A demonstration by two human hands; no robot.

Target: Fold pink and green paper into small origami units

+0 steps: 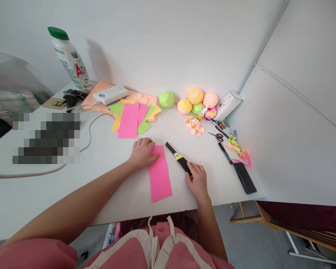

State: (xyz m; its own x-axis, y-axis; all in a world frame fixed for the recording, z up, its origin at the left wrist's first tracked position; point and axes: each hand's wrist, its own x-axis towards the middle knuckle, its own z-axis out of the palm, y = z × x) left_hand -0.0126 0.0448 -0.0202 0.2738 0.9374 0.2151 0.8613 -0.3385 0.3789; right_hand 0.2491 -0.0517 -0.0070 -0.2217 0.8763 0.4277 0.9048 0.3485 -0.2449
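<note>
A strip of bright pink paper lies lengthwise on the white table in front of me. My left hand rests on its upper left edge, with the thumb stretched across the paper away from the fingers. To the right of the strip, my right hand is closed around the handle of a black and yellow-green utility knife. The knife's dark blade end points up and left, apart from the paper.
Behind are coloured paper pieces, a power bank and a bottle. Paper balls and peach scraps sit at the back. Scissors, a marker and a black case lie right.
</note>
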